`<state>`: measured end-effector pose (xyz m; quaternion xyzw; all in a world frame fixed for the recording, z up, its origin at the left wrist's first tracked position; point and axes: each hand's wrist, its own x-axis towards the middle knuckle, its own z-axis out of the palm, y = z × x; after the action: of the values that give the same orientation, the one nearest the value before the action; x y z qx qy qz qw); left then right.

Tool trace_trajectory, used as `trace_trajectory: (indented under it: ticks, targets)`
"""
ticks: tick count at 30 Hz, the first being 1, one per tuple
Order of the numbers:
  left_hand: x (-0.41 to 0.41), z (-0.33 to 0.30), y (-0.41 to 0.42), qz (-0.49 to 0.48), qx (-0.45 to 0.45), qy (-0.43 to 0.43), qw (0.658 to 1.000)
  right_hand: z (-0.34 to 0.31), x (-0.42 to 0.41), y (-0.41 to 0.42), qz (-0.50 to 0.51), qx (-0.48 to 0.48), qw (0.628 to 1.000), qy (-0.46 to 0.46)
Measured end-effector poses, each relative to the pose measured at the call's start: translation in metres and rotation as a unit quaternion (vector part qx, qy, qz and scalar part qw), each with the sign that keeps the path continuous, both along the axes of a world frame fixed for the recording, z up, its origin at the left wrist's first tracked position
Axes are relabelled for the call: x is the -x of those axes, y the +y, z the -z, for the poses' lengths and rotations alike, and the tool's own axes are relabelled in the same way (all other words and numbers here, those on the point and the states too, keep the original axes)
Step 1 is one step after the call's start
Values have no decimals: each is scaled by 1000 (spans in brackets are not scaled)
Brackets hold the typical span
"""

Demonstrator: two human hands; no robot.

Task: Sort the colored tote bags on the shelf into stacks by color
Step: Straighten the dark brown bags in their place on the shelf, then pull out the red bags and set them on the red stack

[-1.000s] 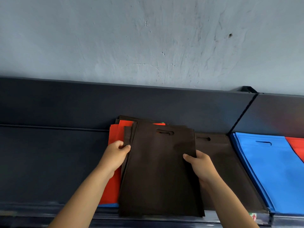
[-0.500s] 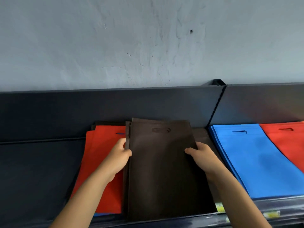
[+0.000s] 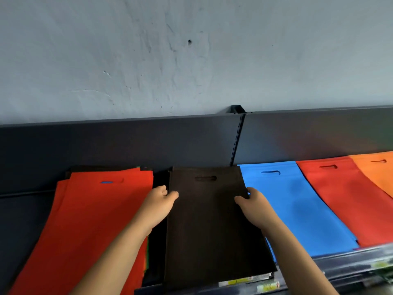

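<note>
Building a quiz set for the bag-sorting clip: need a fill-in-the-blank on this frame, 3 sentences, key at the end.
1. Both hands, left hand and right hand, grip the ____ bags by their side edges.
2. Directly right of those lies the ____ stack.
3. The orange bags lie furthest ____ on the shelf.

Missing words: brown; blue; right
</note>
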<state>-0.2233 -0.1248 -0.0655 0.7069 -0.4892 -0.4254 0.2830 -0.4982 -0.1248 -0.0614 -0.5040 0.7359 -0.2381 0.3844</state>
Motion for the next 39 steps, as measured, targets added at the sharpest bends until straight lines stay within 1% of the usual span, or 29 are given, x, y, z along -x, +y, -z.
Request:
trace_trajectory:
  ticks: [2,5,8,10,11,12,14,16,18,21,24,26,31,33,36,39]
  targets:
    - [6,4,-4,3,-6,-22,1000,6,1,-4,-30,1,999,24]
    - [10,10,-4,-7,-3,-45,999,17,0,-12,-81,-11,996,20]
    - [9,9,1,-49,31,-47,997,24,-1,-23,-102,-24,994,21]
    - [7,9,4,-70,45,-30,996,29,0,-29,-105,-22,993,40]
    - [6,10,4,-80,51,-25,995,28,0,-31,-110,-21,992,63]
    - [5,9,4,-84,58,-19,995,29,0,-33,-111,-12,990,87]
    - [1,6,5,-92,82,-10,992,29,-2,-34,-104,40,986,123]
    - [-7,2,8,-91,110,-2,990,27,-8,-33,-106,101,980,132]
    - [-20,-1,15,-91,137,-11,986,21,-21,-32,-122,117,980,109]
    - [-50,2,29,-113,164,-46,979,11,-49,-28,-166,80,983,24]
    - [-85,3,49,-123,163,-101,974,7,-88,-17,-187,29,978,-84]
    - [-110,3,61,-130,153,-136,970,10,-115,-11,-197,23,974,-112]
    - [-167,-2,87,-160,136,-160,965,13,-181,6,-216,8,967,-134]
    - [-185,-3,94,-157,128,-193,960,13,-201,9,-209,7,969,-134]
    - [-204,3,102,-123,105,-247,955,16,-219,10,-177,10,977,-121]
    - [-208,15,110,-53,93,-257,960,19,-230,14,-143,3,985,-97]
